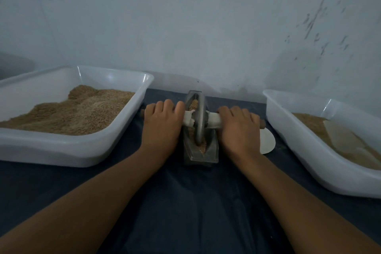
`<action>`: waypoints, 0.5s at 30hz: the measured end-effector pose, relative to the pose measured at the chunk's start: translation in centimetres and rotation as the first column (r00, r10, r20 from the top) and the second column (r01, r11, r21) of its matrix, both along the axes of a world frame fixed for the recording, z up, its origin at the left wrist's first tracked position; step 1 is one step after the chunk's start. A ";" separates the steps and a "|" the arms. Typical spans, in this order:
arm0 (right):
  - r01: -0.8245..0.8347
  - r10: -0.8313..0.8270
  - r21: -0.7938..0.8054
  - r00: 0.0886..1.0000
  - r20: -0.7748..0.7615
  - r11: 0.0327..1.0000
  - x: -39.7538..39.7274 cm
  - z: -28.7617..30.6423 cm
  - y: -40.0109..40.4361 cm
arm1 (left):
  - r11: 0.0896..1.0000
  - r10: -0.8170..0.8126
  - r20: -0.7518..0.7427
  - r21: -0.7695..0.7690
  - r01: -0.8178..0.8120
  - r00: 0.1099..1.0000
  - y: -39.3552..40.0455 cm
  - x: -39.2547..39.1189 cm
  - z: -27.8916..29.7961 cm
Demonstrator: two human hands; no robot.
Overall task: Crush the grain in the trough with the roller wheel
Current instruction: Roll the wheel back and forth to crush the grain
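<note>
A narrow dark metal trough [212,151] stands on the dark cloth in the middle, running away from me toward the wall. Brown grain [193,103] lies along its groove. A grey roller wheel [199,121] stands upright in the groove, on a wooden axle wrapped in white cloth [213,120]. My left hand [161,121] grips the axle on the wheel's left side. My right hand [239,128] grips it on the right side. Both hands lie close against the wheel, and the axle ends poke out beyond them.
A white plastic tub [115,146] heaped with brown grain stands to the left. Another white tub [305,150] on the right holds grain and a pale scoop [346,140]. A white round lid [268,140] lies by my right hand. The wall rises just behind the trough.
</note>
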State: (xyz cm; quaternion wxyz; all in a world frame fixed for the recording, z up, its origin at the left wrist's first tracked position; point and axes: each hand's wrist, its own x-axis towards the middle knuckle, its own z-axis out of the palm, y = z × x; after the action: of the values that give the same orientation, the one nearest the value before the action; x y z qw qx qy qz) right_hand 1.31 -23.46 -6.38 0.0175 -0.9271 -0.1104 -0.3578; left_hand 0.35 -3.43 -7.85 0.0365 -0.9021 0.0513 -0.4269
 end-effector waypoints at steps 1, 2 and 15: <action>-0.001 0.001 -0.013 1.000 0.022 1.000 -0.1 0.0 0.1 | 1.000 0.001 -0.006 -0.011 -0.001 1.000 0.1 -0.1 -0.1; -0.007 0.008 -0.016 0.999 0.042 1.000 -0.2 0.0 0.1 | 1.000 -0.001 -0.011 -0.019 0.001 1.000 0.2 -0.2 -0.3; 0.027 -0.027 -0.011 0.998 -0.048 1.000 3.2 0.0 0.0 | 0.999 0.010 -0.026 0.035 -0.009 1.000 0.0 2.2 0.5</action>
State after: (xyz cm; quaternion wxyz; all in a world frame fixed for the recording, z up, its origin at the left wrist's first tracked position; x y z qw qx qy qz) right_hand 4.49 -23.51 -6.38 0.0106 -0.9370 -0.0991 -0.3348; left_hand 2.60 -3.45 -7.32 0.0534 -0.9072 0.0550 -0.4138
